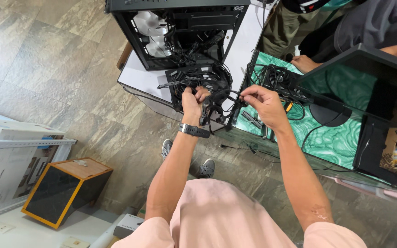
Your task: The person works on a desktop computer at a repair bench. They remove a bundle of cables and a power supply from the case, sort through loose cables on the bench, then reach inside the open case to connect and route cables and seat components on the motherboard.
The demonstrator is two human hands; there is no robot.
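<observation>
- Tangled bundle of black plastic-sheathed cables (212, 89): matt.
- Open black metal computer case (180, 32): matt painted finish.
- Green marbled tabletop (331, 138): glossy, smooth.
- Orange-edged wooden box (67, 190): dark glossy panel.
- Stone-look floor tiles (47, 55): smooth, low sheen.

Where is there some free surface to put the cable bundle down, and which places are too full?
Free: the white tabletop left of the open black computer case, and the strip between the case and the green patterned desk. Crowded: under the left hand and right hand, where the black cable bundle spreads, and the desk corner with coiled cables beside the monitor.
</observation>
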